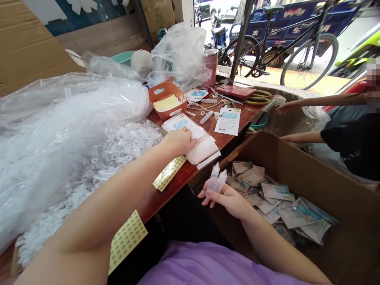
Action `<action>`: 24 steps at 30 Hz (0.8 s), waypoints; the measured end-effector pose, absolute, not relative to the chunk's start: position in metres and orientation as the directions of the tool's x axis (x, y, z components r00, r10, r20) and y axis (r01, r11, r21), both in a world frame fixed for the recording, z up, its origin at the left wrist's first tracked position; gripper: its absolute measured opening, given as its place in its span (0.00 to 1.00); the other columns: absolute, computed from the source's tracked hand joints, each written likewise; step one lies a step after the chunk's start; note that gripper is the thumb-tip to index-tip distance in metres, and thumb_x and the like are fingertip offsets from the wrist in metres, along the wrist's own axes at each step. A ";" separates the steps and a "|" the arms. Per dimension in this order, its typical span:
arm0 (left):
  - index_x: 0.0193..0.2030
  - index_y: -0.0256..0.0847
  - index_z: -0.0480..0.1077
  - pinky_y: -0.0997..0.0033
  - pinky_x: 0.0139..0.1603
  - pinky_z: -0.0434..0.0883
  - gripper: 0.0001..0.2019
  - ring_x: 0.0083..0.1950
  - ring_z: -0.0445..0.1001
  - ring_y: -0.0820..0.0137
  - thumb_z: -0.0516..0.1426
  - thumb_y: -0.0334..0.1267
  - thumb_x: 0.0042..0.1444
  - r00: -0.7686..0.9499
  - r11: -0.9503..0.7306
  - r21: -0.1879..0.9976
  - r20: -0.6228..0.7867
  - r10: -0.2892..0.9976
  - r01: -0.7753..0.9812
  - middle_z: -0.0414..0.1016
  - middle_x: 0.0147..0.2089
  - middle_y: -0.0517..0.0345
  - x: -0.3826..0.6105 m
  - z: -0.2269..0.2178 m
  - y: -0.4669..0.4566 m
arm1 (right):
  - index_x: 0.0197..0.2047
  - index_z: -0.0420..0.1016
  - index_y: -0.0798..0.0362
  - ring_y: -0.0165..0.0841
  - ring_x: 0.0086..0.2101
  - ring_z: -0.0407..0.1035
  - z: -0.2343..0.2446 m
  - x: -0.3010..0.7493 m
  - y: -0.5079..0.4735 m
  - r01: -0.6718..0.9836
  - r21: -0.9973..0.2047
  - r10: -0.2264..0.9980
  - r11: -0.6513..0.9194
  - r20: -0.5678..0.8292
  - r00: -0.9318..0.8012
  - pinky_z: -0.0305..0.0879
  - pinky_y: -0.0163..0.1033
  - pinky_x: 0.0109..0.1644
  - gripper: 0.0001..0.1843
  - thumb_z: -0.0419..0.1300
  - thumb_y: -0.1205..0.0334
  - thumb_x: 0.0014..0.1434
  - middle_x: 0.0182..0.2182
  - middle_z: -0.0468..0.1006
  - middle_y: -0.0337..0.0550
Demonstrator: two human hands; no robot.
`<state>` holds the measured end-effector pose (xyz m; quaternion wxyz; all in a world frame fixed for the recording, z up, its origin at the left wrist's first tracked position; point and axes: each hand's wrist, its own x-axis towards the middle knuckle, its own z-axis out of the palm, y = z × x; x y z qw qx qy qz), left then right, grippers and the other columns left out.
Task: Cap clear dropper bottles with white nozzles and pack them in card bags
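My left hand point(179, 140) reaches across the table onto a stack of flat, printed packaging bags point(204, 148). Its fingers are curled down and pinch at the top bag, with the fingertips partly hidden. Lower and to the right, my right hand point(227, 198) holds two small translucent plastic dropper bottles point(216, 180) side by side, nozzles up, between thumb and fingers. The bottles are over the gap between the table edge and a cardboard box. A yellow sheet of round stickers point(170, 173) lies beneath my left forearm at the table edge.
An open cardboard box point(335, 174) at right contains several filled packets point(279, 192). Small clear plastic caps point(124, 142) are heaped at left beside a large plastic bag point(89, 103). An orange basket point(160, 95) stands behind the stack. Another person's arms point(323, 101) reach in at right.
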<state>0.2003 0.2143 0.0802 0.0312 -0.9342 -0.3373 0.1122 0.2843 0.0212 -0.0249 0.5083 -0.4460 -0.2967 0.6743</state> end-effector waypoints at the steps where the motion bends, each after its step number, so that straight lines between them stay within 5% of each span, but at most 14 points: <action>1: 0.58 0.27 0.67 0.61 0.58 0.68 0.22 0.59 0.71 0.58 0.43 0.40 0.68 0.754 -0.780 -0.141 -0.199 0.626 0.610 0.68 0.61 0.38 0.199 0.080 0.216 | 0.38 0.69 0.56 0.28 0.28 0.75 -0.024 0.286 0.022 -0.421 -0.856 0.952 -0.299 -0.298 -0.069 0.66 0.31 0.29 0.28 0.68 0.41 0.46 0.32 0.80 0.44; 7: 0.56 0.32 0.69 0.65 0.58 0.68 0.25 0.60 0.71 0.57 0.48 0.51 0.66 0.808 -0.831 -0.170 -0.196 0.555 0.530 0.67 0.63 0.42 0.185 0.079 0.222 | 0.38 0.68 0.55 0.28 0.27 0.74 -0.020 0.294 0.025 -0.432 -0.866 0.956 -0.253 -0.292 0.024 0.65 0.31 0.28 0.31 0.69 0.39 0.42 0.27 0.78 0.40; 15: 0.60 0.22 0.67 0.54 0.61 0.67 0.22 0.60 0.71 0.51 0.47 0.34 0.65 0.907 -0.900 -0.199 -0.091 0.412 0.389 0.65 0.62 0.30 0.167 0.079 0.201 | 0.36 0.71 0.54 0.31 0.28 0.73 -0.011 0.294 0.022 -0.413 -0.891 0.952 -0.189 -0.269 0.146 0.66 0.34 0.28 0.26 0.70 0.42 0.43 0.27 0.77 0.41; 18: 0.61 0.22 0.66 0.50 0.60 0.67 0.23 0.60 0.71 0.49 0.45 0.33 0.65 0.930 -0.919 -0.184 -0.052 0.364 0.350 0.65 0.62 0.29 0.150 0.086 0.189 | 0.37 0.73 0.52 0.33 0.36 0.74 -0.003 0.301 0.021 -0.427 -0.896 0.937 -0.122 -0.245 0.247 0.69 0.34 0.34 0.24 0.70 0.43 0.45 0.35 0.79 0.45; 22: 0.58 0.25 0.70 0.41 0.59 0.67 0.22 0.58 0.72 0.45 0.46 0.32 0.62 0.962 -0.962 -0.045 0.051 0.268 0.271 0.67 0.60 0.28 0.108 0.088 0.161 | 0.38 0.75 0.50 0.37 0.49 0.71 0.017 0.302 0.023 -0.476 -0.875 0.939 -0.087 -0.232 0.255 0.71 0.38 0.45 0.23 0.71 0.45 0.44 0.50 0.76 0.46; 24: 0.57 0.27 0.72 0.36 0.59 0.65 0.22 0.59 0.71 0.43 0.46 0.30 0.60 0.966 -0.974 0.094 0.141 0.216 0.205 0.67 0.60 0.28 0.084 0.083 0.142 | 0.36 0.76 0.50 0.36 0.47 0.72 0.026 0.292 0.028 -0.504 -0.849 0.959 -0.158 -0.253 0.126 0.70 0.38 0.45 0.23 0.73 0.46 0.41 0.47 0.78 0.44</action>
